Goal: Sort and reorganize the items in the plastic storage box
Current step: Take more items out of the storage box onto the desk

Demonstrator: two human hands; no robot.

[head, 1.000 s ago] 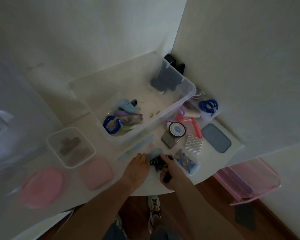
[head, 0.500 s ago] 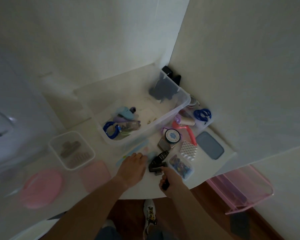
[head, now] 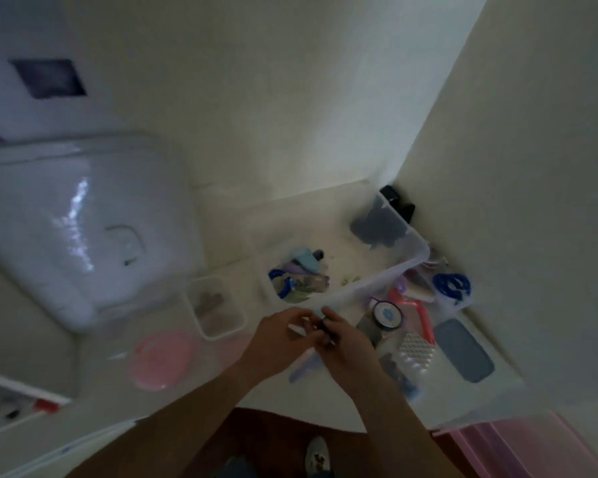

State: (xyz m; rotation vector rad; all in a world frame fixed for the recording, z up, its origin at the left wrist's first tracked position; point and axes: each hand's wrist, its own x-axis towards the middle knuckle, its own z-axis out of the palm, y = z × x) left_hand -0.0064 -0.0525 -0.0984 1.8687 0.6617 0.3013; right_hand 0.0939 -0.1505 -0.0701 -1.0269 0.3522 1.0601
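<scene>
Your two hands meet just above the near edge of the white table [head: 342, 405]: your left hand [head: 277, 343] has its fingers curled inward toward the right, and your right hand [head: 346, 343] closes its fingers round a small dark object [head: 321, 324] held between both hands; the blur hides what it is and whether the left fingers actually pinch it. Under your hands lies a pale blue strip [head: 302, 367] on the tabletop. To your left sits a round pink lid [head: 161, 360], and beyond it a small clear container [head: 216, 307] with brownish clips inside. To your right lie a white lattice-patterned piece [head: 416, 351], a grey-blue oblong case [head: 463, 350] and a round spool [head: 387, 313] beside a coral-pink tool [head: 423, 315]. Farther back stands the clear plastic storage box [head: 377, 281], holding a blue cord [head: 282, 281], a light blue item [head: 306, 258] and a dark cloth-like thing [head: 378, 224] at its far end. Just right of it lies a coiled blue cable [head: 451, 286]. Far left is a large white lid [head: 73, 229].
</scene>
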